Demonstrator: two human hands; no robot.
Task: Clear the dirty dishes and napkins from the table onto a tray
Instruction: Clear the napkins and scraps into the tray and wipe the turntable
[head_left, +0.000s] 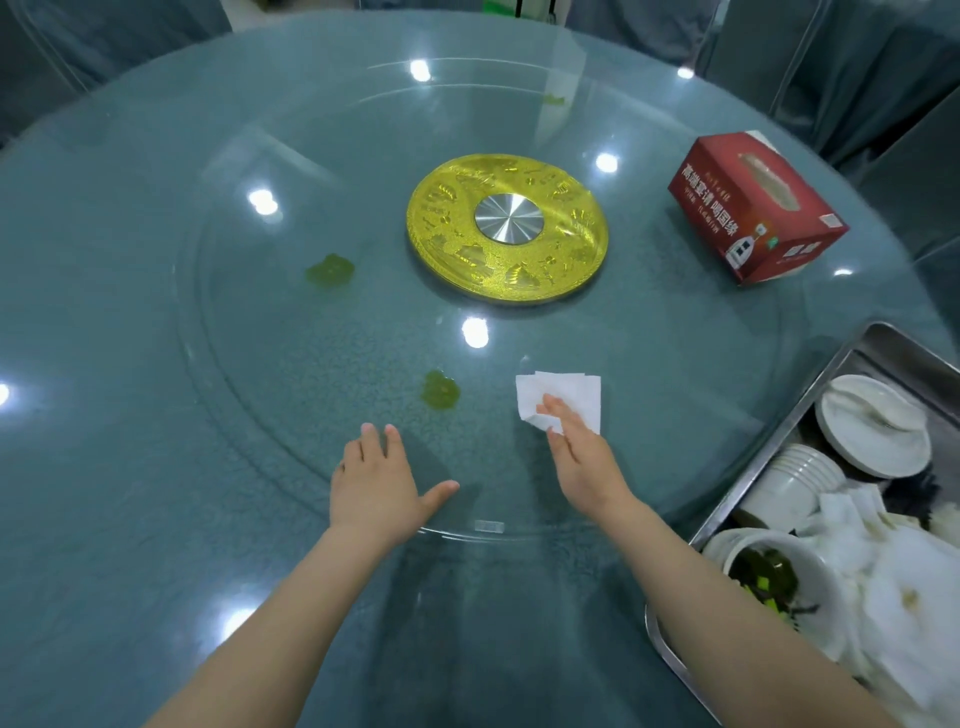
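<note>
A folded white napkin (566, 392) lies on the glass turntable (260, 364). My right hand (576, 457) presses on the napkin's near edge with straight fingers. My left hand (376, 483) rests flat on the glass to the left, fingers spread, holding nothing. Green spills sit on the glass: one (440, 389) just left of the napkin, another (330, 270) farther back left, a faint third (555, 98) at the far side. The metal tray (769, 447) at the right holds stacked white cups (795, 480), a plate (872, 426), a bowl with green scraps (774, 577) and used napkins (904, 587).
A gold disc with a metal hub (506, 226) marks the turntable's centre. A red tissue box (756, 205) stands on the table at the back right. Chairs with grey-blue covers (841, 67) ring the far side of the round table.
</note>
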